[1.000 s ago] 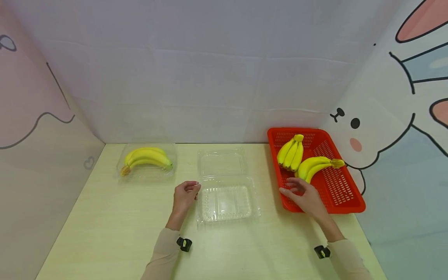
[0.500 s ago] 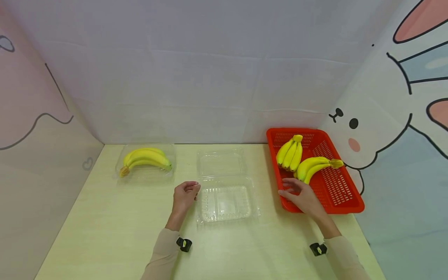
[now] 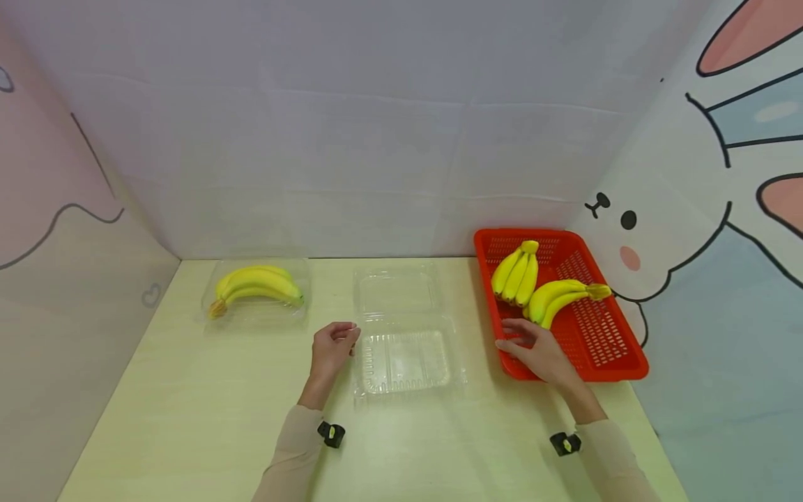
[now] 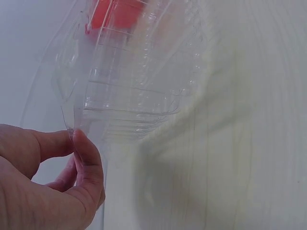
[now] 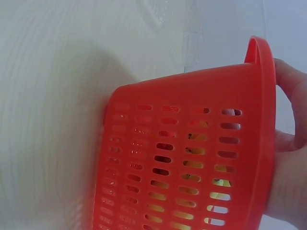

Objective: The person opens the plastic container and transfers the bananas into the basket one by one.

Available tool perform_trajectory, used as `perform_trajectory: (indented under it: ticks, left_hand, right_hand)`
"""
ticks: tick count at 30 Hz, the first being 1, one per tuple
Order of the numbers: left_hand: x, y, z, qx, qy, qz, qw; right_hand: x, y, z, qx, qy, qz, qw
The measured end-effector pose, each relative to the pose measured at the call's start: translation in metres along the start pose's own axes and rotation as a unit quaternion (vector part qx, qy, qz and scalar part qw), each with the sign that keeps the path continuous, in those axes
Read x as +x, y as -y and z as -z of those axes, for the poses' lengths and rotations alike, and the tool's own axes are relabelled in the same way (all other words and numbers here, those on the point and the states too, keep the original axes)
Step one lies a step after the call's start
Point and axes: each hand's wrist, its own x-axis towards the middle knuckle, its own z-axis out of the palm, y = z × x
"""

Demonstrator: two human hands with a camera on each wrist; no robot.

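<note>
My left hand pinches the left edge of a clear plastic clamshell container, which lies with its lid folded back. The left wrist view shows thumb and fingertip meeting on the thin edge of the clamshell. My right hand is at the left rim of a red plastic basket, thumb near the rim and fingers loosely curved inside. Close by its fingers lies a bunch of bananas; a smaller bunch sits behind. From the right wrist, the slotted basket wall hides part of the hand.
Another bunch of bananas lies in a second clear container at the back left. The pale wooden table is bounded by a white cloth wall behind and printed walls at both sides.
The head view has turned slightly to the right. My right wrist has shifted a little left. The left hand keeps its pinch on the clamshell, and the bananas stay where they were.
</note>
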Motion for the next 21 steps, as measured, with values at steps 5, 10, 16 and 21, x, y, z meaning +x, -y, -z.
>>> perform_trajectory:
  ticks: [5, 10, 16, 21]
  left_hand:
    - [0.002, -0.002, -0.005, -0.002, 0.005, -0.004, 1.0000]
    - [0.005, -0.005, -0.007, -0.003, 0.007, -0.007, 0.9999]
    - [0.009, -0.006, -0.011, -0.009, 0.013, -0.010, 0.9998]
    - [0.013, -0.006, -0.015, -0.010, 0.016, -0.008, 0.9998]
  right_hand:
    - [-0.001, -0.001, 0.001, 0.002, -0.001, 0.002, 1.0000]
    - [0.000, -0.001, -0.001, 0.000, -0.005, 0.005, 1.0000]
    - [0.000, -0.001, -0.001, -0.003, -0.006, 0.005, 1.0000]
    - [0.000, -0.001, -0.001, -0.005, -0.003, 0.001, 1.0000]
